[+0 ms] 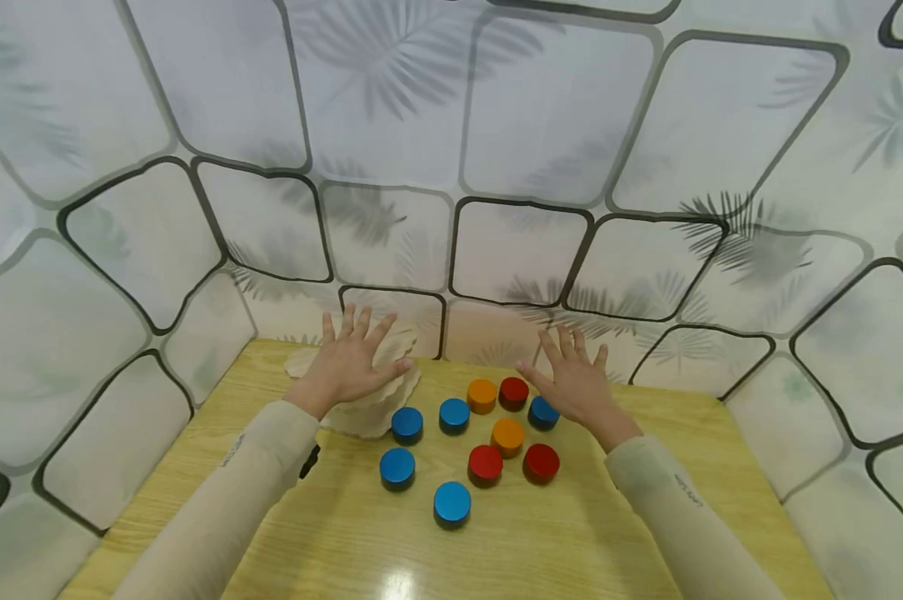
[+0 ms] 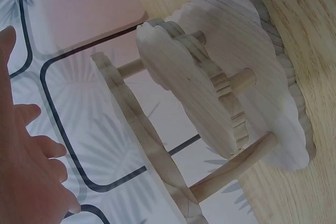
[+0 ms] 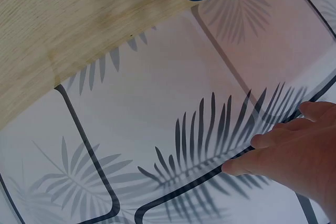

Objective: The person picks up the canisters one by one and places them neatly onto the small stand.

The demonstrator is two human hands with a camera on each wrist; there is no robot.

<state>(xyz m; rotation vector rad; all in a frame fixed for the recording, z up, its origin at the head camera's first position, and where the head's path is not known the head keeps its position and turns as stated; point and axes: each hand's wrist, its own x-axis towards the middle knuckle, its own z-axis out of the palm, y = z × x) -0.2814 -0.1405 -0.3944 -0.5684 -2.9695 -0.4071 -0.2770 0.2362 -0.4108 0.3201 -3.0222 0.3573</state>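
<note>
My left hand [image 1: 352,362], fingers spread, hovers in front of a pale wooden stand [image 2: 194,87] with scalloped tiers joined by round dowels. In the head view the hand hides part of that stand. On the other side my right hand [image 1: 576,382] is held up with its fingers spread and nothing in it. Between the hands several short cylinders stand on the table: blue ones [image 1: 451,503], red ones [image 1: 485,464] and orange ones [image 1: 507,437]. A blue cylinder [image 1: 543,414] beside the right hand is partly covered by it.
The yellowish wooden table [image 1: 331,533] meets a patterned fabric wall [image 1: 522,250] at its back edge. More of this fabric rises at the left and right sides. A small black object [image 1: 310,461] shows at the left cuff.
</note>
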